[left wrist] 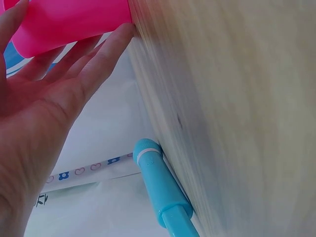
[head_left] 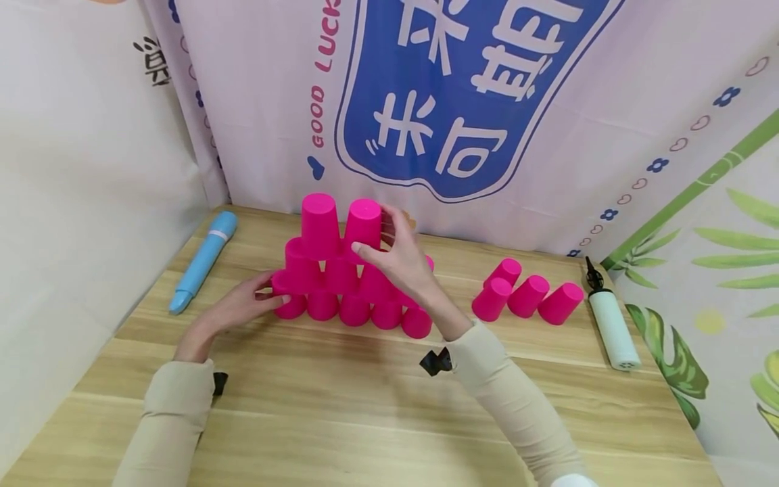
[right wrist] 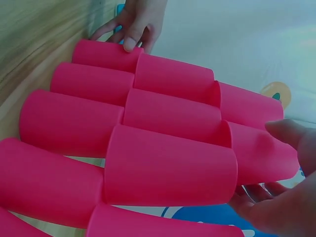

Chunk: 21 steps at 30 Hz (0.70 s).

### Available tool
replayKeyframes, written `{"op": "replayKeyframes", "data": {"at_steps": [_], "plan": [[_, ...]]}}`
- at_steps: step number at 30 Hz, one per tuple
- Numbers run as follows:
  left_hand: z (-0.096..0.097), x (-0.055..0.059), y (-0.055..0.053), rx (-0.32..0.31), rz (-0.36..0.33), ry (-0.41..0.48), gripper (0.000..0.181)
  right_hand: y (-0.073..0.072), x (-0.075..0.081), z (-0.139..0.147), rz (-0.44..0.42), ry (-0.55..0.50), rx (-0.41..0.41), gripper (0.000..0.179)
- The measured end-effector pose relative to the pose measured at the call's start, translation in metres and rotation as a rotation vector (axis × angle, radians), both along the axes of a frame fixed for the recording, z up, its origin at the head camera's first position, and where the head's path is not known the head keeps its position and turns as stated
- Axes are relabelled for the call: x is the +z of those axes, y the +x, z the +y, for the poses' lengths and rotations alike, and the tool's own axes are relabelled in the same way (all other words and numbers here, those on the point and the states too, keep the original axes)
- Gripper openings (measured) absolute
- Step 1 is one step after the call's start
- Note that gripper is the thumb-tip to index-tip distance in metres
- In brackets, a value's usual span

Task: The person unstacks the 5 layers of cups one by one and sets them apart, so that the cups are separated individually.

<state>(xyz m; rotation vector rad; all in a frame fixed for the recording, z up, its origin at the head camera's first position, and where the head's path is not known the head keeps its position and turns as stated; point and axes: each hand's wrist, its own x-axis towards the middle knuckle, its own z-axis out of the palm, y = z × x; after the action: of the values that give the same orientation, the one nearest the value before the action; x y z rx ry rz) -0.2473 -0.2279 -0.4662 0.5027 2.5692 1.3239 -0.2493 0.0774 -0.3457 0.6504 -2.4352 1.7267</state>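
Pink cups stand upside down in a stepped stack, the lowest row on the wooden table [head_left: 341, 412]. Two cups form the top level; my right hand [head_left: 402, 257] holds the right one [head_left: 364, 220], thumb on the near side and fingers behind. The other top cup [head_left: 319, 226] stands just left of it. Down at the stack's left end, my left hand [head_left: 240, 304] touches the lowest outer cup [head_left: 291, 306]. Its thumb lies in front and its fairly straight fingers reach along the far side. In the left wrist view this cup [left wrist: 74, 22] lies between thumb and fingers.
Several more pink cups [head_left: 529, 296] stand upside down to the right of the stack. Beyond them lies a pale hand pump [head_left: 613, 330] with a black nozzle. A blue tube-shaped thing [head_left: 203, 260] rests at the left. A printed curtain [head_left: 262, 122] hangs behind the table.
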Motion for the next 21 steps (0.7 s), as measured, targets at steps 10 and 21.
{"op": "replayKeyframes", "data": {"at_steps": [10, 21], "plan": [[0.001, -0.002, 0.000, 0.002, -0.004, 0.003, 0.067, 0.001, -0.004, -0.003, -0.005, 0.018, -0.027, 0.072], [0.002, 0.002, 0.001, -0.003, 0.009, -0.001, 0.067, 0.007, -0.003, 0.012, 0.044, -0.062, -0.088, 0.070]]}}
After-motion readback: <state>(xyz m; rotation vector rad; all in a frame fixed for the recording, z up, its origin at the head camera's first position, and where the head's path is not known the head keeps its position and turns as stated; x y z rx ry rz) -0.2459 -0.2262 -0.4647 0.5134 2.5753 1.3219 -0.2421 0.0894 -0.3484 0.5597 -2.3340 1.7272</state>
